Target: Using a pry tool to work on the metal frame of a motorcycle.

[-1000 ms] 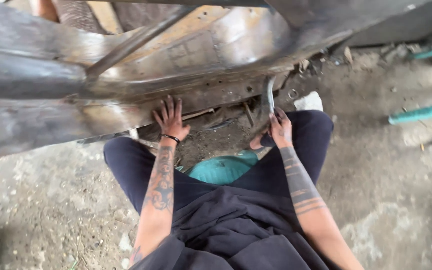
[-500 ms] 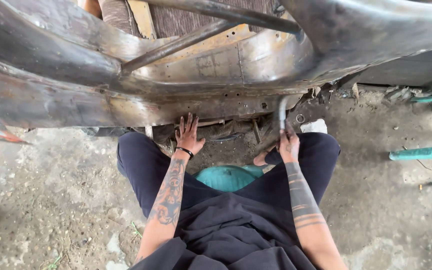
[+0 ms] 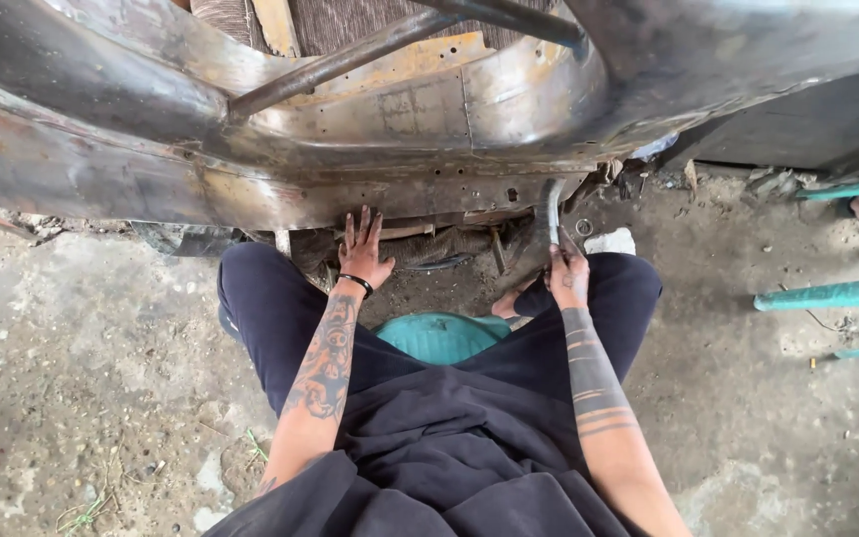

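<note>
The left hand [image 3: 364, 254] lies flat, fingers spread, against the lower edge of a rusty metal body panel [image 3: 251, 189]. The right hand [image 3: 568, 275] grips a thin metal tool [image 3: 552, 211] — upright, its tip at the panel's underside. A teal stool [image 3: 439, 336] sits between the knees — teal bars [image 3: 832, 293] lie at right.

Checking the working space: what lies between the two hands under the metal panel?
In the head view, between left hand and right hand: dirt floor and a rusty rod.
</note>
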